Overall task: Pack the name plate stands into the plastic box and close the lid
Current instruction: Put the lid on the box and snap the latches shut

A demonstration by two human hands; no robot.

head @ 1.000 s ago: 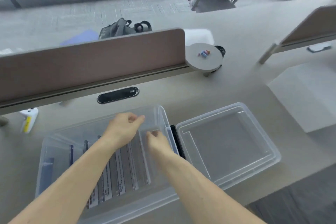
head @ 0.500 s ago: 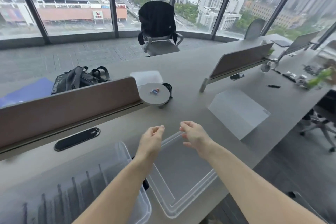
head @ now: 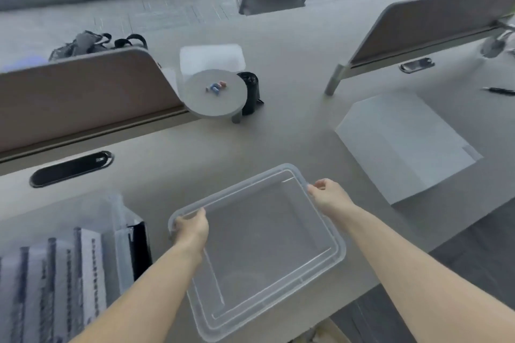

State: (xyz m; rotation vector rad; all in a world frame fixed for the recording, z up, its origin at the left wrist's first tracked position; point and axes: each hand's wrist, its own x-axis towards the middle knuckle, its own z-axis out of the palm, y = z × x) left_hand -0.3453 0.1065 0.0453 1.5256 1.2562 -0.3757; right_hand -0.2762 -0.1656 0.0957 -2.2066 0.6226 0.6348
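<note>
on the grey bench (head: 292, 131), right of the clear plastic box (head: 117, 220), lies the clear rectangular plastic lid (head: 259, 245) with rounded corners and a raised rim, lying flat with its far end angled to the right. the left hand (head: 192, 227) has its grip clamped on the lid's far-left corner, fingers curled over the rim; the right hand (head: 328, 193) pinches the far-right corner the same way. the lid looks thin, light and a little flexible, smooth enough to slip, so a hold at two opposite points on the rim, as now, should keep it from bowing or twisting when lifted. the box, at the lower left, already holds a row of flat name plate stands (head: 55, 273) standing on edge, pale with dark edges, blurred here. a narrow black object (head: 140, 248) sits between box and lid; what it is cannot be told. packing seems done, and setting the lid on the box is what remains. farther off stand a brown fabric-faced divider panel (head: 83, 95) and a small round grey shelf (head: 214, 93).
</note>
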